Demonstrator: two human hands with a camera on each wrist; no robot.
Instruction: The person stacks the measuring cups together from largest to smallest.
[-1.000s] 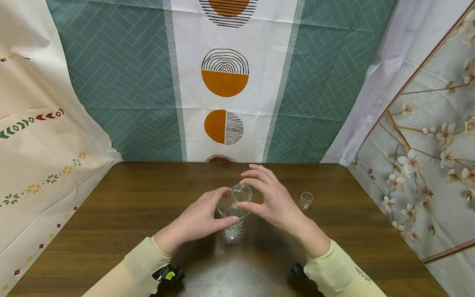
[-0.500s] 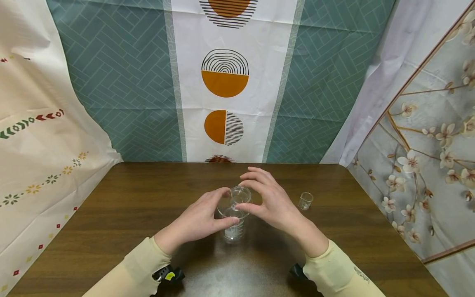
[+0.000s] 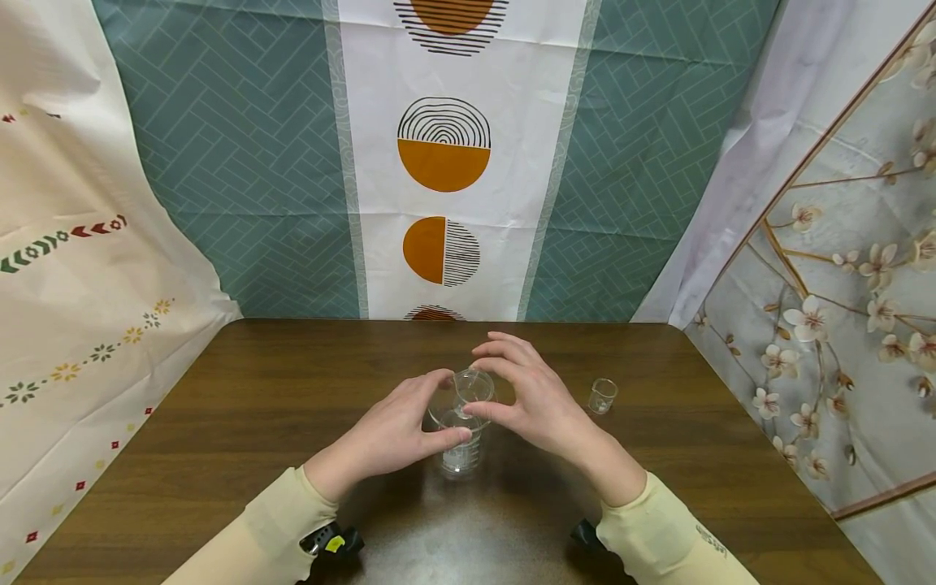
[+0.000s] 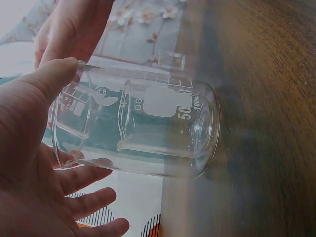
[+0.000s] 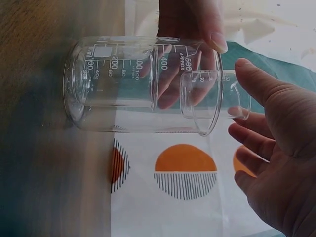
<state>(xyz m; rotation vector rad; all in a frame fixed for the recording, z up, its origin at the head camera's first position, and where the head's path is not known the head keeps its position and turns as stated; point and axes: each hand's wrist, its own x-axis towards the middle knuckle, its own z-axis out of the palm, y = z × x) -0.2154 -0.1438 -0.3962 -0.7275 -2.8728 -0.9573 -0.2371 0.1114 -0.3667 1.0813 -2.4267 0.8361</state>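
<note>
A large glass beaker [image 5: 143,121] stands upright on the table, with a 100 ml beaker [image 5: 118,74] nested in its bottom. My left hand [image 3: 395,418] spans the large beaker's mouth, gripping its rim between thumb and forefinger. Between the thumb and forefinger of my right hand [image 3: 532,394] is a smaller glass beaker [image 5: 232,94], pinched near its rim. This smaller beaker's lower part is inside the large beaker's mouth, above the 100 ml one. The other fingers of the right hand are spread apart from the glass.
A tiny glass beaker [image 3: 603,396] stands on the brown wooden table [image 3: 307,366], to the right of my right hand. Patterned cloth [image 3: 468,195] hangs behind the table's far edge, and more cloth hangs at both sides.
My right hand has lowered the smaller beaker a little, further into the large beaker's mouth. The left hand keeps its place on the rim.
</note>
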